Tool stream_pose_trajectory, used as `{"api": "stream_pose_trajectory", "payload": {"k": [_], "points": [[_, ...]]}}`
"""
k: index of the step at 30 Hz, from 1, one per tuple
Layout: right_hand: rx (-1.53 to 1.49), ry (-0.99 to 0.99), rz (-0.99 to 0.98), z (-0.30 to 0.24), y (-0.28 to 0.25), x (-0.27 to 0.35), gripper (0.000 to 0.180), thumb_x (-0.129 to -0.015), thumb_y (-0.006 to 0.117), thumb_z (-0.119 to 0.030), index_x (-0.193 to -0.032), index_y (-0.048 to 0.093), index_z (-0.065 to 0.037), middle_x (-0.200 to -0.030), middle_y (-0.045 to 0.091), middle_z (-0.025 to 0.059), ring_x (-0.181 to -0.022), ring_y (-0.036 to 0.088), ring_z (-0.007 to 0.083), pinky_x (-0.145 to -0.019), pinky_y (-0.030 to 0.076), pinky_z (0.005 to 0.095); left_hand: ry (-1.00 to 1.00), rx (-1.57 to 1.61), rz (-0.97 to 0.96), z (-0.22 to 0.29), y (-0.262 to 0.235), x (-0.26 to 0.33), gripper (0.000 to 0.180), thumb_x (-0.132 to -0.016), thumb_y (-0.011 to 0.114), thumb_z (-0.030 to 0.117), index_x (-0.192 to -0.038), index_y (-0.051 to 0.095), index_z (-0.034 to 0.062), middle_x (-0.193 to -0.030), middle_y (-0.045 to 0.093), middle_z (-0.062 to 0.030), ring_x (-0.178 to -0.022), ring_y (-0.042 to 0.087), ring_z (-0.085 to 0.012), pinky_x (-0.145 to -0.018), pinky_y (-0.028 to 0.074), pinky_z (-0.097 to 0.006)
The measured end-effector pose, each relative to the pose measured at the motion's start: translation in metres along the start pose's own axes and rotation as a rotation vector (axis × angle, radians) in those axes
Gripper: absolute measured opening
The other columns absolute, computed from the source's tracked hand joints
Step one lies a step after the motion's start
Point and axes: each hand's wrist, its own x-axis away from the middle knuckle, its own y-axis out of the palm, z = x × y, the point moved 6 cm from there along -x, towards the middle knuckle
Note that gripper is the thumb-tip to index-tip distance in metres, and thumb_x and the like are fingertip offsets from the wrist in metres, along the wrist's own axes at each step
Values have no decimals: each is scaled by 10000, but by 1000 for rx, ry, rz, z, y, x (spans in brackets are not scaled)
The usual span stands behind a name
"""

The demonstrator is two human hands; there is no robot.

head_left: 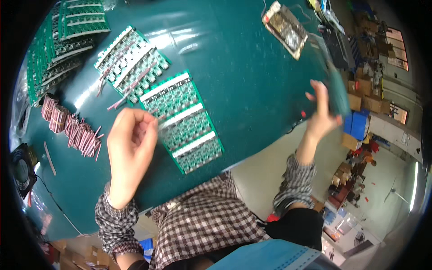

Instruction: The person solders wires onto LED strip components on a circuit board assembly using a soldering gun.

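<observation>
Pinching pink strip (155, 118): left hand (130, 144) beside green board (182, 121) | right hand (321, 114) gripping blurred board (338, 87)

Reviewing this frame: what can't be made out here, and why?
- Head view: what the right hand holds is motion-blurred; a greenish board-like shape, nothing more.
- Whether the left hand pinches anything: its fingers curl over the tips.
- Components on the circuit board panel: too small.
- Stacked boards, upper left: bent by the fisheye rim.

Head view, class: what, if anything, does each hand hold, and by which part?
The right hand holds a blurred green circuit board by its lower edge. The left hand pinches something small at its fingertips; what it is cannot be told.
</observation>
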Motion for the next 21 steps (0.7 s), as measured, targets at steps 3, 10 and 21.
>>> {"api": "stream_pose_trajectory", "payload": {"k": [3, 10, 21], "points": [[-274, -311, 149, -3, -27, 16, 206, -919, 535, -94, -942, 655, 72, -1063, 610, 193, -779, 681, 252, -602, 573, 302, 11, -17, -28, 2, 6, -1, 75, -814, 632, 0, -841, 563, -4, -750, 484, -12, -614, 447, -60, -546, 378, -198], [-1011, 396, -308, 8, 0, 51, 363, -959, 481, -258, -1138, 467, 58, -904, 642, 141, -871, 668, 308, -517, 566, 310, 32, 44, -7, -6, 2, -4, 67, -814, 627, 4, -846, 569, -5, -771, 512, -29, -645, 474, -75, -573, 404, -220], [-1680, 1058, -575, -1, 34, 97, 379, -951, 501, -389, -1089, 465, -39, -875, 602, 53, -877, 634, 230, -537, 557, 324, 17, 109, -6, -14, 2, -6, 81, -873, 627, 33, -930, 601, -18, -785, 553, 7, -616, 476, -30, -555, 405, -178]]}}
